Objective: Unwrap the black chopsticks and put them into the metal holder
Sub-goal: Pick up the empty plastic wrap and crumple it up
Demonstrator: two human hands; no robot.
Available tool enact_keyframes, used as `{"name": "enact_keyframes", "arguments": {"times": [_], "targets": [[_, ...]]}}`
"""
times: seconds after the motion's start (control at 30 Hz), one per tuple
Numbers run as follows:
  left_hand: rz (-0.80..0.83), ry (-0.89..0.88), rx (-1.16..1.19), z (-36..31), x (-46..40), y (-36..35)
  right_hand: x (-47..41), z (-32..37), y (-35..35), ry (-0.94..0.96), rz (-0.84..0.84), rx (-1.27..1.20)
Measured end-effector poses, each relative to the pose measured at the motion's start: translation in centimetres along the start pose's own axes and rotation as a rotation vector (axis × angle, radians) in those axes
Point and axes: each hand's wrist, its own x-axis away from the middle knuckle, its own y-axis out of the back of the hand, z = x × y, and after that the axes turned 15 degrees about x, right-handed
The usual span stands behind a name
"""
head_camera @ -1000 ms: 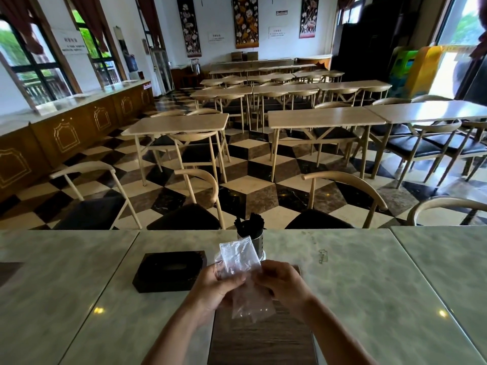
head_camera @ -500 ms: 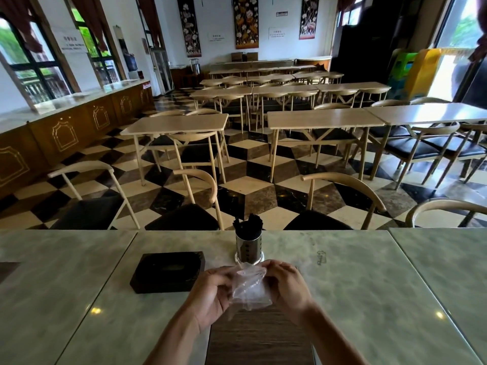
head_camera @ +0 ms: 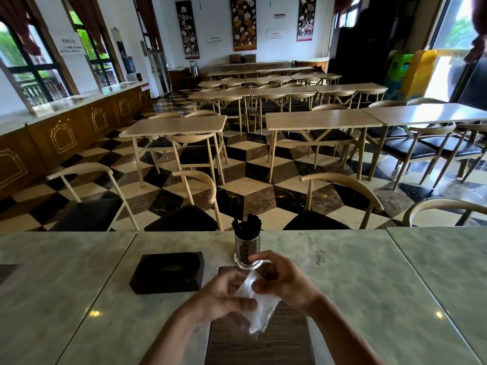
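Both hands are working over the marble table, close together. Left hand is pinching a clear plastic wrapper, fingers closed on its left edge. Right hand is gripping the wrapper's upper right part, index finger lifted clear. Wrapper is hanging crumpled between them above a dark wood inlay. Black chopsticks are standing upright in the metal holder, just beyond the hands. Black box is lying to the holder's left.
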Motion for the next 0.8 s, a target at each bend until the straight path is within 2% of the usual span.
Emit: {"name": "enact_keyframes", "arguments": {"times": [0.1,0.17,0.23,0.33,0.53,0.7,0.8], "targets": [[0.046,-0.046,-0.045,0.6,0.0,-1.2,-0.4,0.3,-0.3,-0.049,0.024,0.113],[-0.034,-0.098,-0.059,0.8,0.0,-1.6,-0.4,0.1,-0.3,-0.087,0.001,0.168],[-0.108,-0.147,-0.078,1.0,0.0,-1.7,-0.1,0.1,-0.5,-0.1,0.05,0.21],[-0.176,-0.141,-0.069,1.0,0.1,-1.5,0.4,0.0,-0.9,-0.07,0.059,0.353],[-0.228,-0.106,-0.022,1.6,0.2,-1.2,0.0,-1.4,-0.9,-0.13,-0.039,0.301],[-0.167,-0.136,0.026,1.5,0.4,-0.7,0.1,-2.1,-0.7,-0.16,-0.052,0.306],[-0.291,-0.206,0.086,1.8,-0.2,-0.8,-0.2,-1.8,-0.9,-0.22,-0.054,0.085]]}}
